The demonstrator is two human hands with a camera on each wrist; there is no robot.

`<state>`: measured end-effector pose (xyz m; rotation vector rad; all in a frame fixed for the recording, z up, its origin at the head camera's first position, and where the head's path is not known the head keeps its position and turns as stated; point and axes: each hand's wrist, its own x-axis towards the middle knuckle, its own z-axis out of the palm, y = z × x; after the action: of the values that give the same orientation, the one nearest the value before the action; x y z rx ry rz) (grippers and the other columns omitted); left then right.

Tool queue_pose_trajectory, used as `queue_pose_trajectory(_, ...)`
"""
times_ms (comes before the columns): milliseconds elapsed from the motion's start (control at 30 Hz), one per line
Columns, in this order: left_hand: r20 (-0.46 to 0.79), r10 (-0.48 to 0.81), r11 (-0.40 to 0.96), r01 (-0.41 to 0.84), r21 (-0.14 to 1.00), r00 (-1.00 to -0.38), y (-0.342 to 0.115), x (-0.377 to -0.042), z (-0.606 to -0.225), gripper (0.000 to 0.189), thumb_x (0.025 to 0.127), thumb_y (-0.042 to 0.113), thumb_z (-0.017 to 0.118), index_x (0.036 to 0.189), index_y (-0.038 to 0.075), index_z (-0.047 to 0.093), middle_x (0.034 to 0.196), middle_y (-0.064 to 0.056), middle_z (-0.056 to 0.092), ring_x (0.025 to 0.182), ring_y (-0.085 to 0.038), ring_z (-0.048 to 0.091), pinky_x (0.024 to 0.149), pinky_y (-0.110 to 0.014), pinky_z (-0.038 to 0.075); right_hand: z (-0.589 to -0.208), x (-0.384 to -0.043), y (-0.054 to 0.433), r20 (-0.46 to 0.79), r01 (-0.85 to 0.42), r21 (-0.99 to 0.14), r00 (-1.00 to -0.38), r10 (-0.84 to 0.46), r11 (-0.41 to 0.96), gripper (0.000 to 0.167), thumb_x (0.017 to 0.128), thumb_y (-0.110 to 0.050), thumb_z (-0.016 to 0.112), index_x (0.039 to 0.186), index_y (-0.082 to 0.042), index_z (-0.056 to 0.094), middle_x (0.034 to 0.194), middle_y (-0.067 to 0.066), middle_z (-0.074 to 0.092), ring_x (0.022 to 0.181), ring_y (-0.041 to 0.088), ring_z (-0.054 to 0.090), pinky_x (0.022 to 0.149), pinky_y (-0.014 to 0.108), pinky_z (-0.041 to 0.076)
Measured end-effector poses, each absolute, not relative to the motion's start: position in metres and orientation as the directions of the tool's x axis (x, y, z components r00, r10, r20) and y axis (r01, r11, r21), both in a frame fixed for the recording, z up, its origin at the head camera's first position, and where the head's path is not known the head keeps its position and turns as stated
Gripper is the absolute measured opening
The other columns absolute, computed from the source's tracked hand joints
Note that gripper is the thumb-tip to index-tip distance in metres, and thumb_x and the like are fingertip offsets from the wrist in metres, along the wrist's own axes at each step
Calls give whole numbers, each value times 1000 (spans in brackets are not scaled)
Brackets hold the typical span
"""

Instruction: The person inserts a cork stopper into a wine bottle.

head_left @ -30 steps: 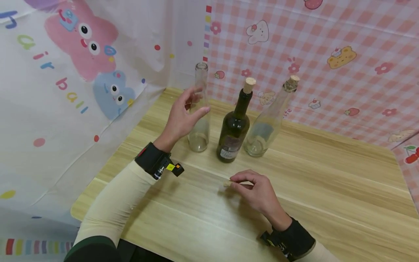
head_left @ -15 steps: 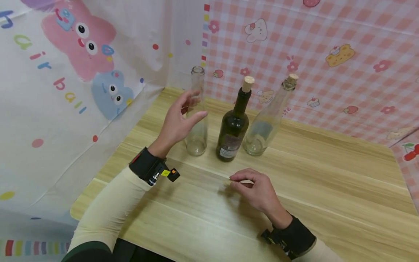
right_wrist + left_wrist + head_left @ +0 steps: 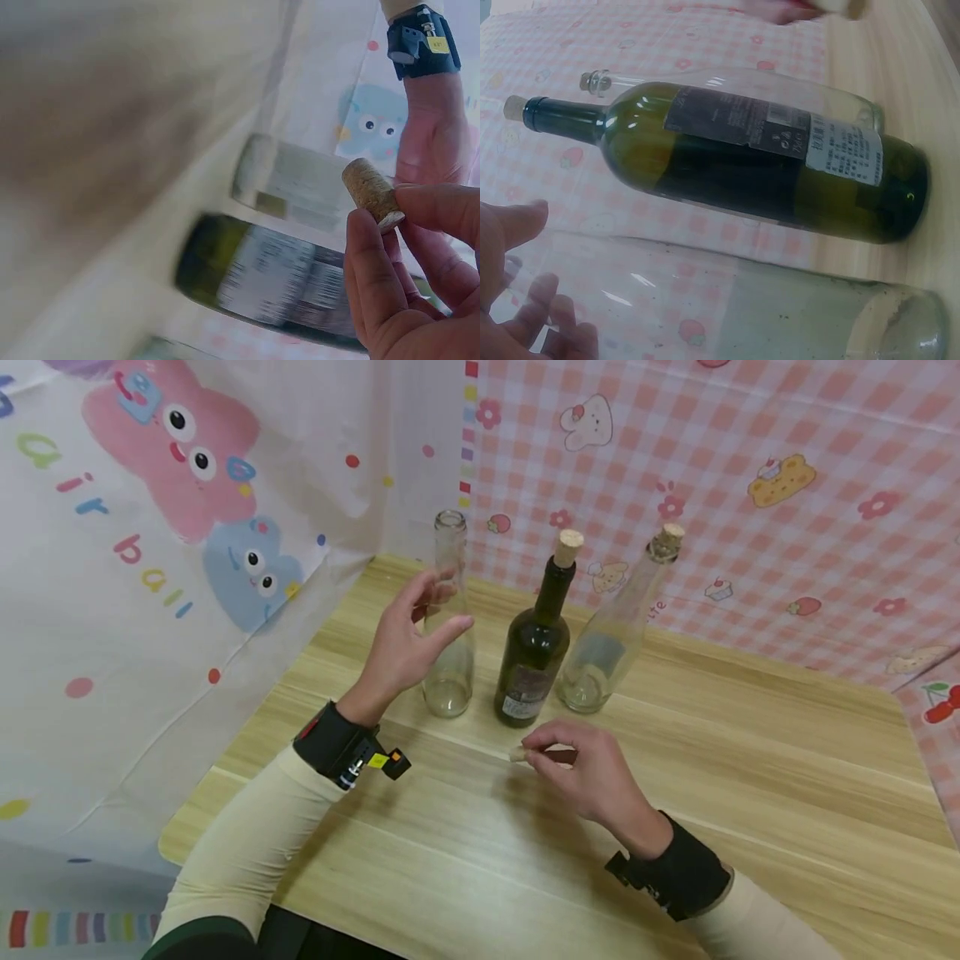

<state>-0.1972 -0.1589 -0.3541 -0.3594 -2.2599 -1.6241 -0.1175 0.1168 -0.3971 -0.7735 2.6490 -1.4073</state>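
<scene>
Upright at the left stands a clear glass bottle (image 3: 448, 681) with an uncorked mouth. My left hand (image 3: 401, 643) curls its fingers round the back of its upper body, the thumb in front; the left wrist view shows the thumb raised, its contact unclear. My right hand (image 3: 588, 768) pinches a small cork (image 3: 371, 191) between thumb and fingertips, above the table in front of the bottles. A dark green wine bottle (image 3: 534, 647) with a cork (image 3: 570, 547) in its neck stands in the middle. To its right, another clear bottle (image 3: 600, 664) has a cork (image 3: 671, 533) in its mouth.
The bottles stand on a light wood-grain table (image 3: 750, 777). Behind them hangs a pink checked cloth (image 3: 720, 435), and a white printed cloth (image 3: 315, 427) hangs at the left. The table's left edge runs beside my left arm.
My left hand and the uncorked bottle have shifted slightly left and nearer to me. My right hand has lifted a little and moved toward the bottles with the cork.
</scene>
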Motion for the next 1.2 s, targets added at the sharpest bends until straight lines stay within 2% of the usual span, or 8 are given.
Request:
queue_pose_trajectory(133,437,-1,322,413,852,-900,-160,-197,-355,59,94,21,79,148,15,56,131,-14,68,128,-24,62,110,-46,50,-375,-127,109,271,-550,-665,-808,-523,506,16,92,-5,79,108,-7,77,107,5,74,99,19,74,85,25,65)
queue_pose_trajectory(367,481,-2,318,455,832,-877,-160,-199,-358,58,94,20,79,147,16,56,130,-14,68,127,-23,63,111,-46,52,-329,-146,96,363,-740,-432,-666,-652,515,13,93,-7,79,106,-7,79,107,7,75,94,18,74,78,29,65)
queue_pose_trajectory(567,500,-9,317,472,823,-866,-161,-200,-360,58,94,19,79,148,15,56,132,-16,66,126,-24,64,111,-45,53,-286,-158,83,381,-808,-269,-589,-713,524,18,95,-9,77,112,-5,80,114,11,75,97,22,74,78,33,63)
queue_pose_trajectory(667,501,-10,313,473,824,-866,-161,-199,-361,59,94,19,79,148,15,56,134,-15,65,126,-24,63,111,-45,53,-267,-163,74,383,-820,-242,-572,-725,518,19,95,-7,76,114,-3,79,114,13,75,100,25,74,82,36,64)
queue_pose_trajectory(833,509,-8,313,481,819,-861,-160,-200,-362,60,94,19,79,149,15,55,137,-13,65,126,-26,63,109,-44,53,-245,-172,61,365,-815,-232,-579,-729,531,22,95,-6,75,117,-2,79,116,13,75,104,27,73,87,41,63)
queue_pose_trajectory(1200,516,-18,309,486,818,-857,-158,-202,-365,59,93,18,80,147,13,57,137,-14,64,125,-28,64,109,-47,53,-217,-187,44,334,-797,-234,-604,-724,557,23,102,-6,66,122,-3,77,118,13,77,105,27,74,90,41,62)
